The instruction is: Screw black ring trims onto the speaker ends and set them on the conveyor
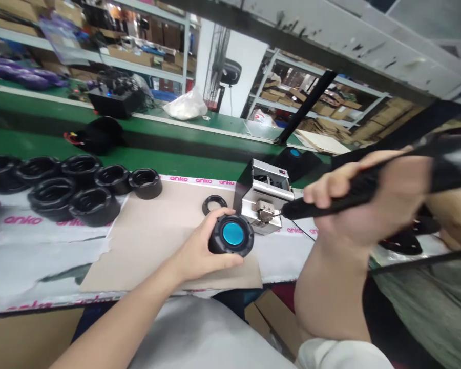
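My left hand (194, 251) is wrapped round the side of a black round housing (219, 237) with a shiny blue disc (233, 233) in its middle, held over the cardboard sheet. My right hand (348, 212), slightly blurred, grips a black electric screwdriver (305, 206). The tool's tip points left, at the front of a silver screw feeder (263, 200); whether it touches a screw there is too small to tell. Just behind the housing, a flat black ring (206, 206) lies on the cardboard.
Several black hollow rings (96, 207) stand on the left. Brown cardboard (149, 246) covers part of the white-wrapped bench. Behind the feeder sits another blue-centred black part (297, 161). A green shelf (169, 128) runs along the back. Another person's grey-green clothing (430, 307) shows at right.
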Demonstrator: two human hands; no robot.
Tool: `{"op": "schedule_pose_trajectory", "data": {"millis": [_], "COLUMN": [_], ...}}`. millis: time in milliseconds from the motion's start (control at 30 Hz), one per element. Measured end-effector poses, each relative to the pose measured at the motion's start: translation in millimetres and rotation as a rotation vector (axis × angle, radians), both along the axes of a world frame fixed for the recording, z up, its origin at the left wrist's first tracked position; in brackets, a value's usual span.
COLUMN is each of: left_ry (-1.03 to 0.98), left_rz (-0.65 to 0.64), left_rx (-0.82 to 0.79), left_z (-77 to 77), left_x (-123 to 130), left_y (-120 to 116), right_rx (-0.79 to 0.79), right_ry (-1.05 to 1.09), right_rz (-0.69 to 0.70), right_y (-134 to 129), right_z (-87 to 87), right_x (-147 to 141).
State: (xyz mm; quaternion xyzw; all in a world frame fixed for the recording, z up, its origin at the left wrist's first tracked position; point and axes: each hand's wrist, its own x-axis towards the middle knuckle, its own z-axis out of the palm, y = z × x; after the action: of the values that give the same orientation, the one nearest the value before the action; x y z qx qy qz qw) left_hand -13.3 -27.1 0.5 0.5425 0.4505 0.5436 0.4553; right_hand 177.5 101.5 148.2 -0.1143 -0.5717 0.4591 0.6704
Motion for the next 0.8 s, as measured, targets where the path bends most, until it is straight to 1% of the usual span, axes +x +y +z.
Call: {"op": "schedule_pose_trajectory", "data": {"millis": [33, 67, 100, 200, 300, 467, 533, 600, 667, 733, 800], "left_ry": [-0.004, -0.008, -0.012, -0.019, -0.026, -0.042, -0.042, -0.041, -0.037, -0.030, -0.034], "left_rz": [0.004, 0.008, 0.013, 0.029, 0.042, 0.049, 0.057, 0.062, 0.053, 0.043, 0.035], "left_rx": [-0.006, -0.011, -0.011, 0.016, 0.028, 0.012, 0.016, 0.013, 0.005, 0.004, 0.010], "left_z": [-1.4, -2.5, -3.4, -5.3, -5.8, -5.6, -5.9, -6.0, -5.6, -5.0, -5.2], "left_x": [0.3, 0.5, 0.5, 0.2, -0.2, -0.5, -0.5, -0.4, -0.2, -0.3, -0.5], "left_y": [-0.5, -0.9, -1.2, -1.5, -1.7, -2.3, -2.6, -3.0, -3.3, -3.3, -2.9], "right_rx": [-0.009, -0.035, -0.058, -0.108, -0.136, -0.184, -0.214, -0.277, -0.305, -0.234, -0.127], "right_ry": [0.004, 0.003, -0.002, -0.002, -0.003, -0.025, -0.063, -0.121, -0.115, -0.016, 0.042], "right_rz": [-0.102, -0.174, -0.190, -0.161, -0.138, -0.091, -0.058, -0.005, 0.032, 0.028, 0.016], "right_y": [6.6, 12.3, 17.2, 27.0, 31.9, 34.9, 33.2, 28.9, 21.7, 12.8, 3.3], "right_z": [-7.2, -14.5, -21.6, -39.9, -52.2, -62.8, -65.5, -65.6, -59.1, -43.4, -20.2], "right_x": [-3.6, -7.3, -10.4, -14.7, -15.1, -15.8, -14.8, -12.7, -10.1, -7.9, -7.6]}}
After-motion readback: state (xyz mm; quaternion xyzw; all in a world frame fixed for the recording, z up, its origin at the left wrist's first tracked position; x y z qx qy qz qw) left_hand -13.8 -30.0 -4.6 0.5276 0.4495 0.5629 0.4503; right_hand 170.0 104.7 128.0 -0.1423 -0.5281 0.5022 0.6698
